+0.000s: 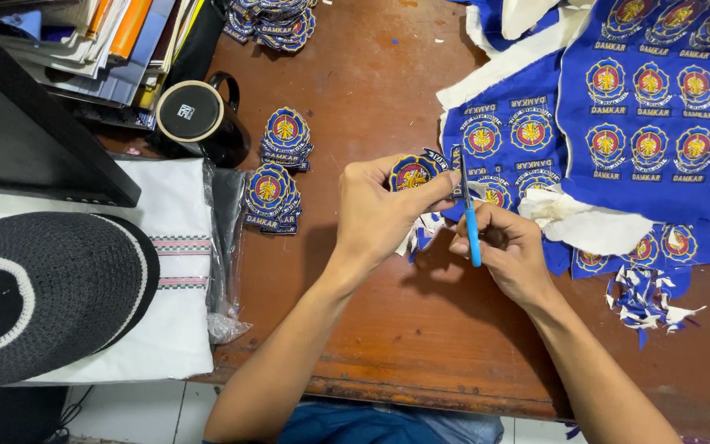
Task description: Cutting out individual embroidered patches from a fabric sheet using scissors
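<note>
My left hand (375, 215) pinches an embroidered patch (412, 173) above the wooden table (388, 345) while my right hand (507, 251), fingers closed around blue-handled scissors (470, 215), trims its edge; turning the patch seems next.

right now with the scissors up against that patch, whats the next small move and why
Probably one short snip along the patch's rim. The left hand pinches the embroidered patch with white backing scraps hanging under it, and the right hand holds the blue-handled scissors with blades at the patch's right edge. After that, likely a slight turn of the patch.
</note>
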